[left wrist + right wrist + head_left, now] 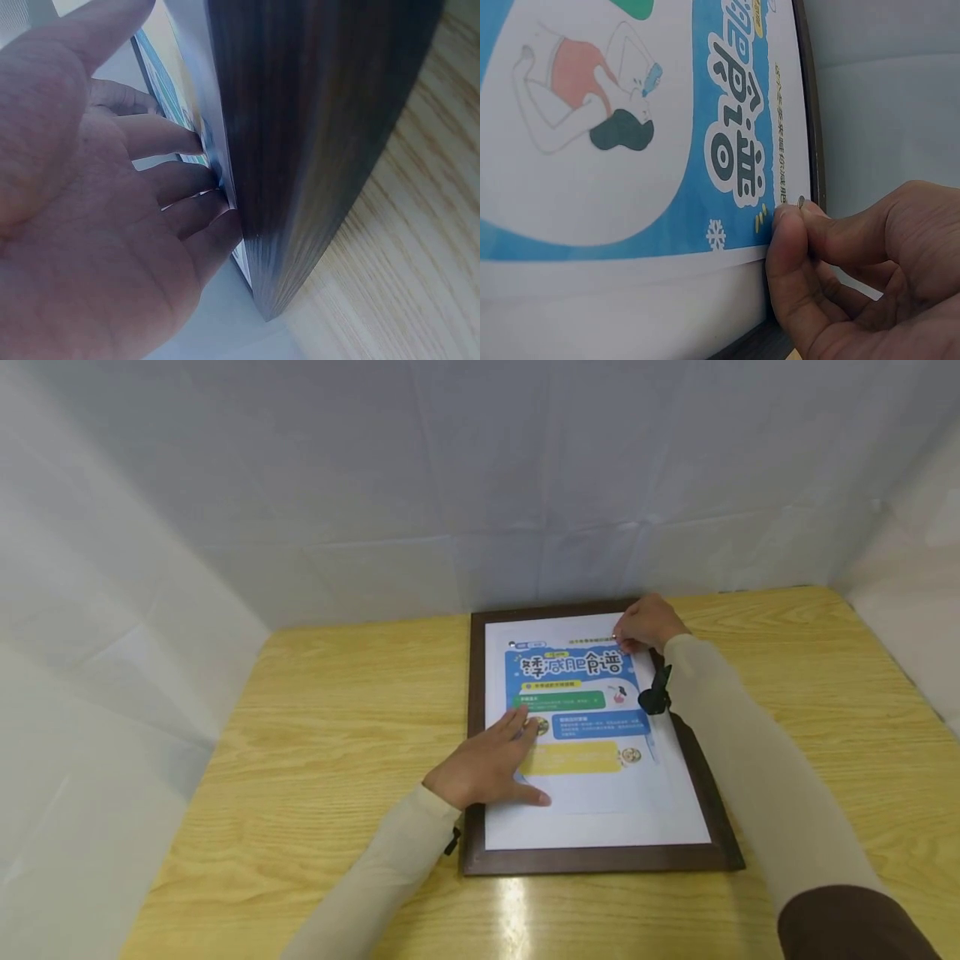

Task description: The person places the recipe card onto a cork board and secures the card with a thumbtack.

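A printed poster with blue, green and yellow panels lies on a white board in a dark brown wooden frame. My left hand rests across the poster's left side, fingers spread; in the left wrist view its fingertips reach over the frame's edge. At the poster's upper right corner my right hand pinches a small silvery disc between thumb and forefinger, right against the paper. Another small silvery round piece sits at the upper left corner.
The framed board lies on a yellow wood-grain table, its far edge near a pale sheet wall. More sheeting hangs on the left and right. A black wrist strap piece overlaps the frame's right side.
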The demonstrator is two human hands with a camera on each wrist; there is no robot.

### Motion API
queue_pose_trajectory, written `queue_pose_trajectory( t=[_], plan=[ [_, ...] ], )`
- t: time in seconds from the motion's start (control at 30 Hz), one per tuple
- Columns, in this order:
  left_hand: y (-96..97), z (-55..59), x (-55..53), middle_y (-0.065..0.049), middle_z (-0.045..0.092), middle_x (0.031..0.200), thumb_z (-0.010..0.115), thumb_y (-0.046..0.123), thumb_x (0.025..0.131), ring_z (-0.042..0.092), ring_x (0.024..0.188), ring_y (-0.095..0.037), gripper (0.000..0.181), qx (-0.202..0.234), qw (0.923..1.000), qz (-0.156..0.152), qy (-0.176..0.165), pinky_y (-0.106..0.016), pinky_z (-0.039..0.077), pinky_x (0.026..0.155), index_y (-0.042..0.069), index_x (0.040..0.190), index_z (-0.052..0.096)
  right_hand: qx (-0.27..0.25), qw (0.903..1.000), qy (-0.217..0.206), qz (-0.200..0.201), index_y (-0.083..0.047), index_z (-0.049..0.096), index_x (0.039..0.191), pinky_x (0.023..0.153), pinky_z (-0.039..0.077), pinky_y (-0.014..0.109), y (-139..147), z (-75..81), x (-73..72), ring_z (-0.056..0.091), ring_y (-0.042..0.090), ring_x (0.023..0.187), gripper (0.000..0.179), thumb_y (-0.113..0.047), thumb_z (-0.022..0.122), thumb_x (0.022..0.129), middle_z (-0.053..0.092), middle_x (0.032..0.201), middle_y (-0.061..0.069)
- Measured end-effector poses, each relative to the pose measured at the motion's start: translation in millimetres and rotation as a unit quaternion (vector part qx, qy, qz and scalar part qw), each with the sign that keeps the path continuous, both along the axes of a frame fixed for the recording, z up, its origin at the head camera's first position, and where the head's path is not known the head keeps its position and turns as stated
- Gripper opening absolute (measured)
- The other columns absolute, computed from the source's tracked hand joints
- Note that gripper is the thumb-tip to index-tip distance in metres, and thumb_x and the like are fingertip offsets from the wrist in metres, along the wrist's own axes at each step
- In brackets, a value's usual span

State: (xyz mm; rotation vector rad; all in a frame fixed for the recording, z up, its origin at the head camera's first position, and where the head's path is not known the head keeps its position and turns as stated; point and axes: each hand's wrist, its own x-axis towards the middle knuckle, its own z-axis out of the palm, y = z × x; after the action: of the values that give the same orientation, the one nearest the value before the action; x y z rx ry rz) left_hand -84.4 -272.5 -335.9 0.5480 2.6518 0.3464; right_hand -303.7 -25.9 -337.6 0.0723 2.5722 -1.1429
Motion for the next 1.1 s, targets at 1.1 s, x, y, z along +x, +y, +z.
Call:
queue_pose_trajectory(
  t=[1.1],
  plan=[
    [-0.1,2.3,0.3,-0.015,0.004,0.168,0.074,0.056,0.086,0.002,0.155,-0.028,0.105,0.003,1.0,-0.001,0.002,-0.04,0.014,0.125,0.005,0.161,0.021,0.01,0.9998,-0.004,-0.016,0.007,0.068,0.108,0.056,0.052,0.026,-3.6,1.1,2.6,0.066,0.02,0.059,0.026,-0.01,0.067,0.089,0.066,0.076,0.013]
  ],
)
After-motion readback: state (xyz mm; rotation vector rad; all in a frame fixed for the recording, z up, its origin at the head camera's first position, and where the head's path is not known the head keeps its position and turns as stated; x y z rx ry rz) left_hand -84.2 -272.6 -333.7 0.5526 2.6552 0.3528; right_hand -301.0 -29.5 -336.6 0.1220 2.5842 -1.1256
